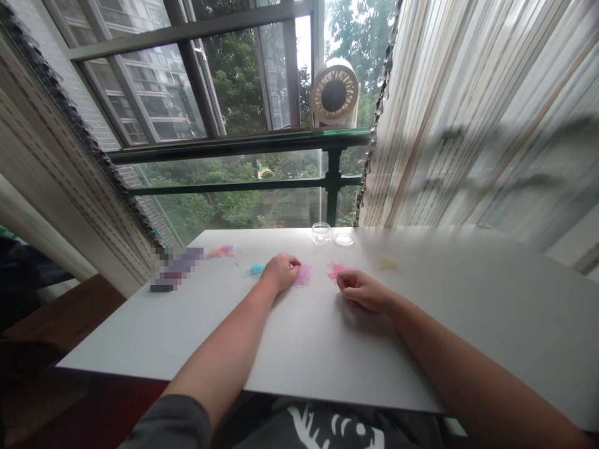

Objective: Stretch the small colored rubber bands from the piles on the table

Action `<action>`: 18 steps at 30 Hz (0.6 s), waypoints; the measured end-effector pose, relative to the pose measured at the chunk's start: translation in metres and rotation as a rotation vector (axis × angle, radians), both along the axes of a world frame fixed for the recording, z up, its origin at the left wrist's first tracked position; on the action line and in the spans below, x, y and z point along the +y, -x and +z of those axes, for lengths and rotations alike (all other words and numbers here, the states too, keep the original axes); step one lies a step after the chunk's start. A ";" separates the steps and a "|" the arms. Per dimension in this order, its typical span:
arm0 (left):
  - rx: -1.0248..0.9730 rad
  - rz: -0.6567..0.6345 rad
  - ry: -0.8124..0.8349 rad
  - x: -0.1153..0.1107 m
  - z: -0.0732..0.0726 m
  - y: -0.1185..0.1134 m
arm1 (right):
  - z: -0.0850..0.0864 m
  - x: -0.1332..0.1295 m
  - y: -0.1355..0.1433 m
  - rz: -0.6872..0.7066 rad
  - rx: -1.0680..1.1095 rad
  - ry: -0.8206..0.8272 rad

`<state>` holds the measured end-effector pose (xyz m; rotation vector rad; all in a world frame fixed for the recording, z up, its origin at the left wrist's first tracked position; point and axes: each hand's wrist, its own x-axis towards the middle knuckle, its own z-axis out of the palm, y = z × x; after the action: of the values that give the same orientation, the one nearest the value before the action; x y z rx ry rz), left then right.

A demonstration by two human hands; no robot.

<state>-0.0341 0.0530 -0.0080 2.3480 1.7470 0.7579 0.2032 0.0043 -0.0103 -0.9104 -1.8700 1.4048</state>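
My left hand (281,272) rests with curled fingers at the left edge of a pile of thin purple loops (304,275), which look like small rubber bands. Just left of that hand lies a blue pile (255,270) of the same sort. My right hand (364,290) is closed, its fingertips by the lower right of a pink pile (336,269). What either hand pinches is hidden or too small to see. To the right is a yellow pile (389,263), apart from both hands.
At the back of the white table (299,349) stand a clear round jar (321,234) and a clear lid (344,239). A mixed-colour pile (223,251) lies on the left, near a blurred-out purple object (180,269). A round white fan (334,93) sits at the window.
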 end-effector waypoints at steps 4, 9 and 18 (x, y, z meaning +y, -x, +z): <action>0.023 -0.010 0.008 -0.002 -0.001 -0.002 | 0.001 -0.001 0.001 -0.005 0.008 0.002; 0.018 -0.019 0.012 -0.006 0.001 -0.002 | 0.002 -0.002 0.001 -0.008 0.005 0.006; -0.046 -0.024 0.005 -0.007 -0.002 -0.001 | 0.001 -0.001 0.001 -0.013 0.006 0.002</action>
<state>-0.0335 0.0460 -0.0098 2.3255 1.6971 0.7963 0.2019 0.0028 -0.0090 -0.9168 -1.8560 1.4003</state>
